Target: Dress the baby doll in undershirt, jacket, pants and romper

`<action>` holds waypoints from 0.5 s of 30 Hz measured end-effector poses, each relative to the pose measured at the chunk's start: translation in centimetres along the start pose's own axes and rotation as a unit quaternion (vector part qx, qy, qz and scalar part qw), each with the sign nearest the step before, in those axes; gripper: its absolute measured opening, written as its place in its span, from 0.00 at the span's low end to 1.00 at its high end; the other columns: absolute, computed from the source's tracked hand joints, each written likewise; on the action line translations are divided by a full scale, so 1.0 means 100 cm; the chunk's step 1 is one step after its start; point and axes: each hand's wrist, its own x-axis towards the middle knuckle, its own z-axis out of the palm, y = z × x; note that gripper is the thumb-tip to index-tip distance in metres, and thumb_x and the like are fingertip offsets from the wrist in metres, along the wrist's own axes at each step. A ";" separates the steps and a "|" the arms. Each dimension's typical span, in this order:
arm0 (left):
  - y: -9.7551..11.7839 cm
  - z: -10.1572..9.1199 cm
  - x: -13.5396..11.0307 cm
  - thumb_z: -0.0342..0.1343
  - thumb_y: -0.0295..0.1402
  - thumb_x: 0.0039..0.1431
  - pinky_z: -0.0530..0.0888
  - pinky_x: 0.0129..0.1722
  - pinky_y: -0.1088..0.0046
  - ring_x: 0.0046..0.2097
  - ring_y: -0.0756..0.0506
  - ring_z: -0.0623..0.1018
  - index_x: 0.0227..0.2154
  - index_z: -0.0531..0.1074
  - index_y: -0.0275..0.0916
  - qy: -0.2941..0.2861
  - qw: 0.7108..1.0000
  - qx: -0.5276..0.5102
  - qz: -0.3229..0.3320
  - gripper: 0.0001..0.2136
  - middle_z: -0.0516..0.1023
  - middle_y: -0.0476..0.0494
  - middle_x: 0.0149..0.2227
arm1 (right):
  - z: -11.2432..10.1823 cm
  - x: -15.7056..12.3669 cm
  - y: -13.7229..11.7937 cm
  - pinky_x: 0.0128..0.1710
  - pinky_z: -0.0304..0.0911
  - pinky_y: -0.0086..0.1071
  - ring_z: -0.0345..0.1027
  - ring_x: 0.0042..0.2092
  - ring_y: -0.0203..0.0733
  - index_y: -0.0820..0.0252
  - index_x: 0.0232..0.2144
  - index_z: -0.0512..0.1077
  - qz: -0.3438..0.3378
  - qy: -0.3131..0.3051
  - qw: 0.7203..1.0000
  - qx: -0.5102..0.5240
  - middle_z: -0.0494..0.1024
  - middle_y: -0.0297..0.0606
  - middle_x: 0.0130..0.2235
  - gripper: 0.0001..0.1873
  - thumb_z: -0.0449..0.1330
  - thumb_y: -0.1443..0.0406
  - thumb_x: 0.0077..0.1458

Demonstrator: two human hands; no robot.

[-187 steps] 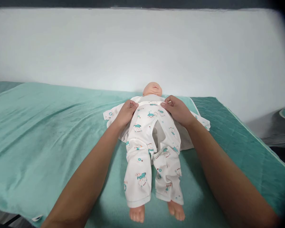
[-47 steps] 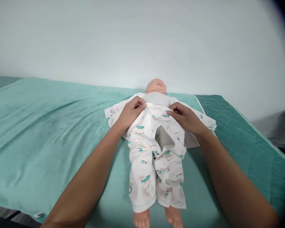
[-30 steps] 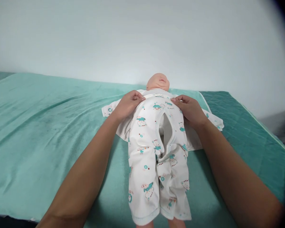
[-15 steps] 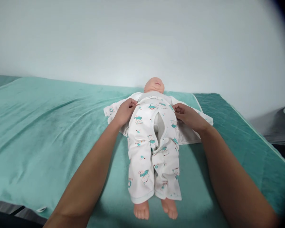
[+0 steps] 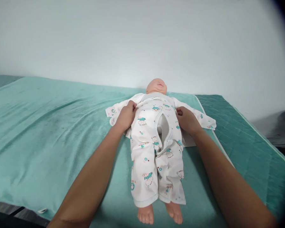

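Note:
A baby doll (image 5: 156, 86) lies on its back on a teal sheet (image 5: 49, 126), head toward the wall. It wears white printed trousers (image 5: 147, 158) with an open slit at the crotch; bare feet stick out at the bottom. An open white printed top (image 5: 201, 118) is spread under it. My left hand (image 5: 126, 115) grips the trousers' waist at the doll's left-hand side, fingers curled into the cloth. My right hand (image 5: 186, 119) pinches the waist on the other side.
The sheet covers a wide bed that runs left; a darker quilted teal cover (image 5: 247, 136) shows on the right. A pale wall (image 5: 142, 41) stands just behind the doll's head. The bed's front edge is near the doll's feet.
Both hands have slid from the top of the waistband outward and down to the doll's sides. The trousers sit higher on the body than 1.6 s ago.

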 end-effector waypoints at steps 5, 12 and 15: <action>0.004 0.002 0.000 0.50 0.33 0.59 0.66 0.38 0.67 0.37 0.43 0.73 0.34 0.68 0.41 -0.036 0.999 0.024 -0.008 0.04 0.78 0.46 0.34 | -0.005 -0.004 -0.010 0.33 0.57 0.33 0.65 0.33 0.41 0.58 0.28 0.72 -0.022 -0.044 0.998 -0.031 0.78 0.37 0.31 0.05 0.57 0.64 0.49; 0.018 -0.016 -0.001 0.50 0.32 0.56 0.71 0.46 0.65 0.46 0.40 0.78 0.42 0.75 0.38 -0.159 0.986 0.047 -0.028 0.14 0.81 0.39 0.47 | -0.009 -0.003 -0.004 0.32 0.61 0.30 0.66 0.34 0.41 0.59 0.31 0.73 -0.033 -0.137 0.987 0.075 0.77 0.34 0.30 0.09 0.57 0.64 0.45; 0.016 -0.021 -0.001 0.52 0.30 0.52 0.71 0.47 0.65 0.47 0.39 0.78 0.41 0.77 0.38 -0.211 0.976 0.046 0.011 0.14 0.82 0.41 0.46 | -0.009 -0.004 -0.004 0.35 0.64 0.32 0.69 0.37 0.43 0.59 0.32 0.75 -0.042 -0.143 0.984 0.094 0.79 0.35 0.32 0.10 0.58 0.63 0.46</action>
